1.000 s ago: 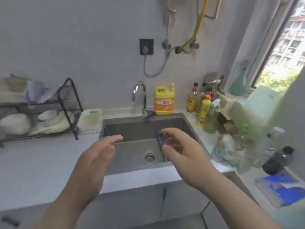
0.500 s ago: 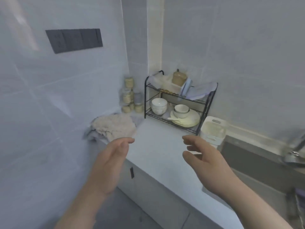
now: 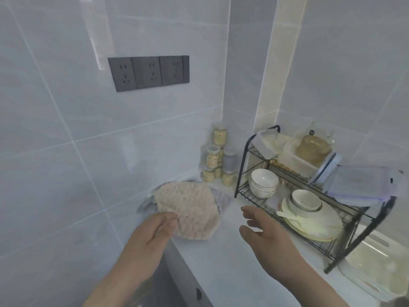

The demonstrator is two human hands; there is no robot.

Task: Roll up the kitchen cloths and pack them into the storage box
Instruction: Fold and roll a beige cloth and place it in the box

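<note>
The beige cloth [image 3: 188, 207] lay crumpled on the white surface [image 3: 221, 262], close to the tiled wall on the left. It was on top of a grey cloth [image 3: 145, 203], whose edges showed on both sides of it. Neither cloth was rolled.

The left hand [image 3: 152, 235] was at the near edge of the beige cloth. Its fingers were straight and together, and its grip was open with nothing in it. The fingertips overlapped the edge of the cloth, but I cannot tell if they really touched it.

The right hand [image 3: 265, 231] hung over the surface to the right of the cloths, just in front of the black wire dish rack [image 3: 327, 249]. Its fingers were relaxed and a little apart, so this grip was also open and held nothing.

On the lower shelf of the rack stood stacked white bowls [image 3: 263, 181] and a pale plate [image 3: 321, 224] with a small bowl on it. Some small jars [image 3: 219, 156] were piled in the corner behind the cloths. A white plastic box [image 3: 376, 284] stood on the surface to the right of the rack, well apart from the cloths. Three dark sockets [image 3: 149, 73] were on the wall above.
</note>
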